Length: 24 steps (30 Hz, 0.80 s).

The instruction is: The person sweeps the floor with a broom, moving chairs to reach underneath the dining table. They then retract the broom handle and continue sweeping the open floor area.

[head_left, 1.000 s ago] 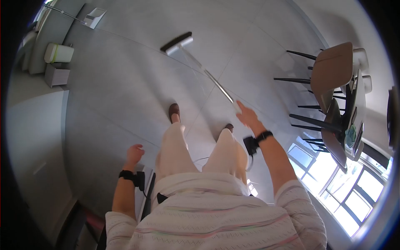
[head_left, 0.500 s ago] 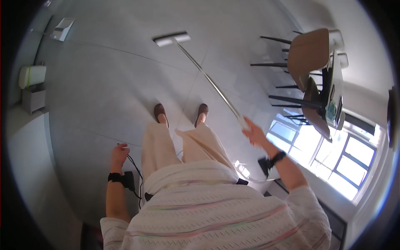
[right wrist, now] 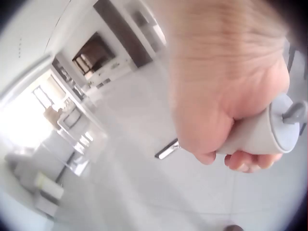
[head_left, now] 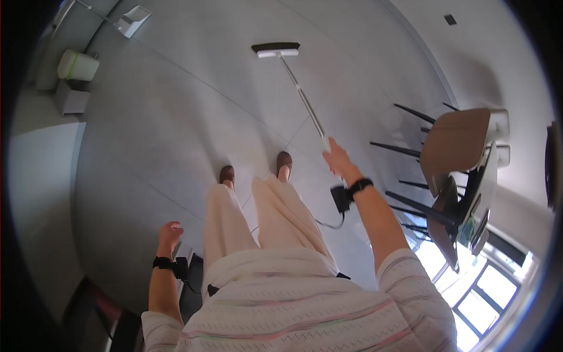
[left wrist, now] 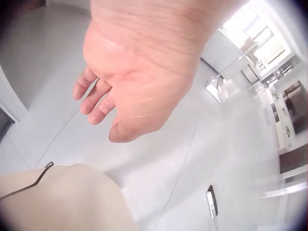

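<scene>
In the head view, my right hand [head_left: 339, 159] grips the top end of a broom [head_left: 308, 108]. Its metal pole slants away across the floor to a white head with dark bristles. The right wrist view shows the fingers [right wrist: 245, 161] wrapped around the pale grey handle end [right wrist: 257, 134], which has a hanging loop on its cap. Low at the left side of the body hangs my left hand [head_left: 169, 234], holding nothing. Its fingers [left wrist: 98, 98] are loosely bent in the left wrist view, where the broom head [left wrist: 211, 203] shows far below.
A long-handled dustpan [head_left: 135, 22] stands at the far left. Below it are a white bin [head_left: 78, 65] and a grey box [head_left: 73, 97] by the wall. Brown chairs [head_left: 454, 144] with black legs stand around a table at right. Both shoes [head_left: 226, 174] are on the tiled floor.
The broom head has gone to the right in the head view, and its pole now stands steeper. The view has turned, shifting the chairs downward. My right hand keeps its grip throughout.
</scene>
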### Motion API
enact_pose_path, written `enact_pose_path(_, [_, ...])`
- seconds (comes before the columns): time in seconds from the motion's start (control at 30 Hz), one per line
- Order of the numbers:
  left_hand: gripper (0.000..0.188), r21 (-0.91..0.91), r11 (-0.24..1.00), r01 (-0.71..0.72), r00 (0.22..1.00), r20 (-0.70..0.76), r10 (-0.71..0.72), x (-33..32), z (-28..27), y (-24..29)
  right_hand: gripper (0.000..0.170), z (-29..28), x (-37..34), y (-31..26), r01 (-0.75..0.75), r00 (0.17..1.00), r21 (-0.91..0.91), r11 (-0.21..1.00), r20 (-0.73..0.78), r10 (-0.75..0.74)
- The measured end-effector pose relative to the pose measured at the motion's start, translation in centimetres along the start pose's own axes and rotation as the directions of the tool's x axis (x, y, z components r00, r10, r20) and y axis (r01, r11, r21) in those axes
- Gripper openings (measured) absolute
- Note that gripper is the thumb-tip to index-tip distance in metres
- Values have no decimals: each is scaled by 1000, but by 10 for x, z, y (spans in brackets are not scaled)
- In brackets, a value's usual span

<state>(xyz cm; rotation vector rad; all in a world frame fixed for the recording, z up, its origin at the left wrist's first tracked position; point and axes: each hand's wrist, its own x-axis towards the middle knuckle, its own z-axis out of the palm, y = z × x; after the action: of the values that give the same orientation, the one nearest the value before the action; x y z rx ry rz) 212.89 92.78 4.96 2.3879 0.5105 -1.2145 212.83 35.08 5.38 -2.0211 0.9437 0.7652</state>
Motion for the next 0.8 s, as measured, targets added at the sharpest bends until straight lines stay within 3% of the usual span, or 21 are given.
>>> enact_pose_path(0.07, [36, -35, 999, -1, 999, -42, 0, -13, 24, 10, 43, -31, 18, -20, 81, 997, 47, 996, 1, -81])
enact_pose_path(0.13, [36, -123, 992, 27, 999, -34, -31, -17, 55, 16, 33, -69, 15, -28, 54, 989, 273, 961, 120, -90])
enact_pose_path(0.2, [36, -232, 971, 51, 998, -23, -58, -27, 85, 18, 22, -87, -13, 6, 20, 975, 314, 949, 205, -88])
enact_pose_path(0.23, [36, -234, 972, 36, 999, -20, -41, -32, 99, 20, 14, -94, -34, 24, -68, 951, 339, 938, 306, -42])
enact_pose_path(0.27, [35, -238, 971, 14, 1000, -20, -19, -36, 115, 20, 19, -97, -49, 52, -228, 912, 414, 881, 409, 44])
enact_pose_path(0.33, [32, -130, 991, -10, 1000, 5, 11, -54, 129, 29, 26, -103, -88, 77, -665, 702, 508, 548, 675, 227])
enact_pose_path(0.37, [34, -154, 988, 10, 1000, 15, -8, -53, 144, 16, 28, -100, -105, 79, -643, 720, 473, 602, 642, 265])
enact_pose_path(0.4, [35, -91, 993, -77, 996, -51, 72, -43, 168, -10, 34, -91, -99, 95, -609, 704, 203, 767, 583, 404])
enact_pose_path(0.43, [33, -96, 995, 19, 1000, -10, -20, -52, 163, -1, 36, -87, -99, 96, -523, 758, 192, 830, 549, 351])
enact_pose_path(0.47, [33, -103, 994, 45, 999, -3, -45, -67, 150, 16, 26, -87, -109, 74, -468, 808, 252, 847, 510, 295])
enact_pose_path(0.6, [34, -318, 942, 109, 990, -50, -131, -64, 151, 1, 24, -88, -125, 20, -356, 868, 196, 914, 433, 245])
enact_pose_path(0.7, [35, -404, 911, 86, 987, -87, -132, -65, 158, -6, 26, -97, -141, -6, -336, 845, 151, 930, 485, 226])
enact_pose_path(0.77, [35, -408, 909, 82, 986, -96, -133, -72, 166, -14, 29, -107, -150, -8, -373, 733, 72, 925, 635, 245])
enact_pose_path(0.8, [36, -396, 916, 69, 987, -107, -120, -73, 171, -21, 29, -107, -154, -14, -375, 722, 51, 926, 642, 257])
